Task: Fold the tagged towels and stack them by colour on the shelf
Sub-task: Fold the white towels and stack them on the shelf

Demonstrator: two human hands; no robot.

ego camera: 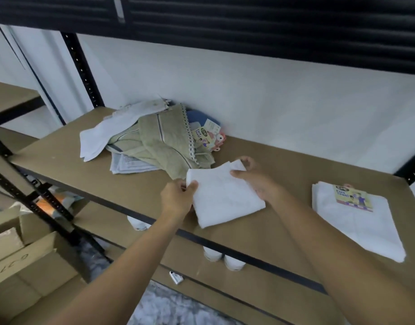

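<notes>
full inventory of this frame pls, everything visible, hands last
held towel: 1, white, folded, front middle of shelf
towel stack: 1 stack, white, folded, right end of shelf
printed label: 1, yellow, on top of towel stack
olive towel: 1, olive with striped border, unfolded, heap at back
white cloths: at least 2, white, unfolded, left side of heap
blue towel: 1, blue, mostly hidden behind heap
tags: several, yellow and pink, right of heap
shelf board: 1, brown
cardboard boxes: at least 2, brown, lower left
white round items: about 3, lower shelf, kind unclear
left hand: pinches held towel's left edge
right hand: grips its far corner
</notes>
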